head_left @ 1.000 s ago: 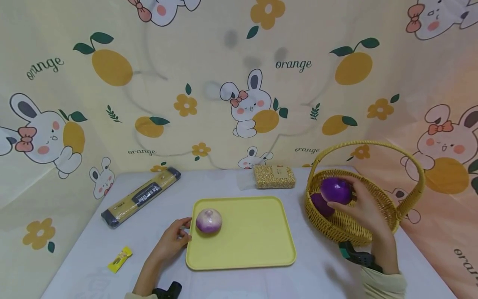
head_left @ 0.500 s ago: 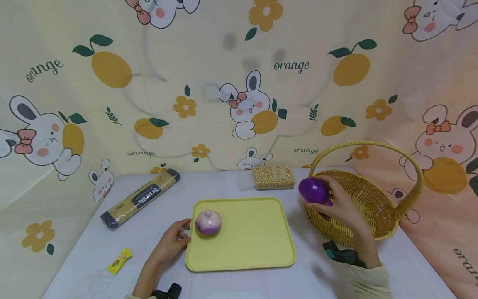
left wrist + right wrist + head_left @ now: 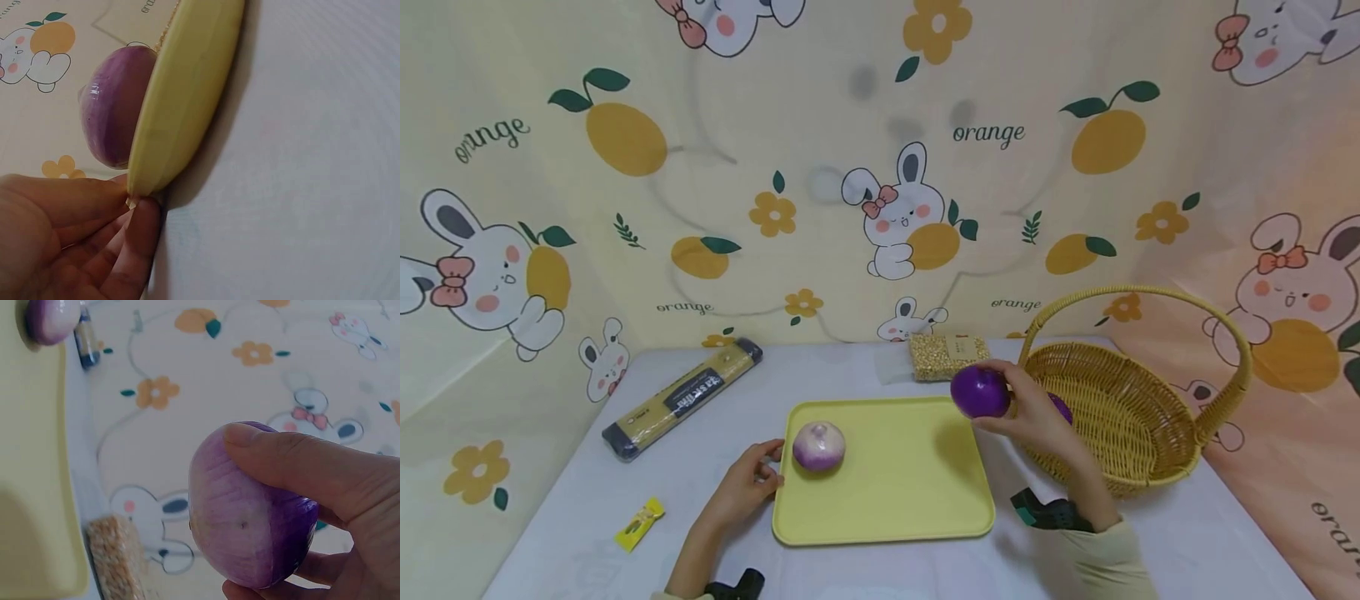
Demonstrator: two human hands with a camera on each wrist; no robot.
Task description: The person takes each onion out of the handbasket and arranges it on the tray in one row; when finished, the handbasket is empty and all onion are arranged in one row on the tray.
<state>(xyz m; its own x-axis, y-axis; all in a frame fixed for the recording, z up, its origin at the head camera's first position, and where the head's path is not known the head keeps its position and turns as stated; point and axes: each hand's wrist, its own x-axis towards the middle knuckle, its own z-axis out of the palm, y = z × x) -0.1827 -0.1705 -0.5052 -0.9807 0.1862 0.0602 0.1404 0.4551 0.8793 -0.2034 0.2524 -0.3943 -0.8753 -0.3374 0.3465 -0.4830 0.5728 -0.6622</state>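
My right hand (image 3: 1033, 417) holds a purple onion (image 3: 980, 392) above the right back corner of the yellow tray (image 3: 895, 475). In the right wrist view, the thumb lies over the top of this onion (image 3: 244, 512) and fingers curl beneath it. A white-and-purple onion (image 3: 818, 446) sits on the tray's left side. With thumb and fingers, my left hand (image 3: 745, 483) pinches the tray's left rim, as the left wrist view shows. Behind the right hand, a second purple thing (image 3: 1061, 407) peeks out at the wicker basket's left side, mostly hidden.
The wicker basket (image 3: 1120, 417) with its tall handle stands to the right. A bag of grains (image 3: 947, 357) lies behind the tray. At the left are a long pack of noodles (image 3: 685, 396) and a small yellow packet (image 3: 640, 523). A printed cloth hangs behind the table.
My right hand has carried the purple onion leftward out of the basket to the tray's right back corner. The left hand has stayed on the tray's rim.
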